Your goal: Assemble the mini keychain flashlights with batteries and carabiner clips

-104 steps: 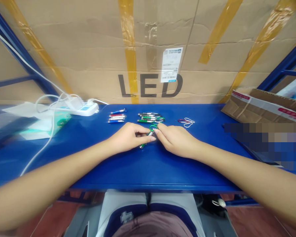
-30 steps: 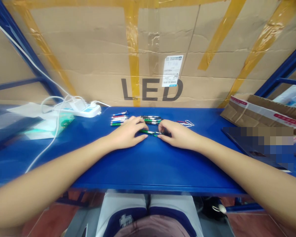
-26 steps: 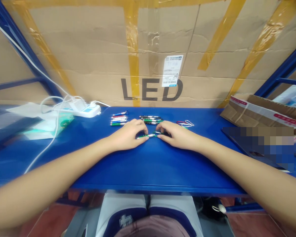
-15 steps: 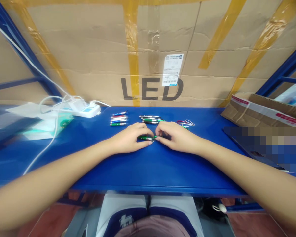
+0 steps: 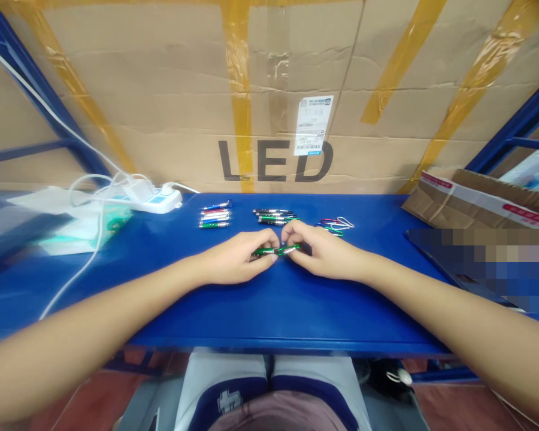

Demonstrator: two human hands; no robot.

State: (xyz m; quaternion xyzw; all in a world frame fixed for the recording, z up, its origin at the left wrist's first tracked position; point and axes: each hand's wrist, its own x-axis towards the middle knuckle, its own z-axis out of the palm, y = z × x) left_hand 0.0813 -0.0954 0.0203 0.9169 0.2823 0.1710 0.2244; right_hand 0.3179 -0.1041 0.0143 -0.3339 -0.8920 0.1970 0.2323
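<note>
My left hand (image 5: 245, 256) pinches a small green pen-like cylinder (image 5: 264, 252) between thumb and fingers, just above the blue table. At its right end is a green carabiner-style clip (image 5: 289, 249). The curled fingers of my right hand (image 5: 321, 250) close around this clip, and their exact contact is partly hidden. Behind my hands lies a group of black and green cylinders (image 5: 272, 220). A row of several coloured cylinders (image 5: 214, 215), blue, red, silver and green, lies to the left. Loose red, white and green clips (image 5: 340, 224) rest beyond my right hand.
A large cardboard box (image 5: 179, 108) marked LED stands behind the blue table (image 5: 269, 317). At the left are a white power strip (image 5: 164, 201) with cables and a pale green packet (image 5: 78, 233). An opened carton (image 5: 467, 200) sits at the right.
More of the green clip now shows between my right fingers, pointing right from the cylinder. My right fingertips have shifted and parted slightly. My left hand keeps its grip.
</note>
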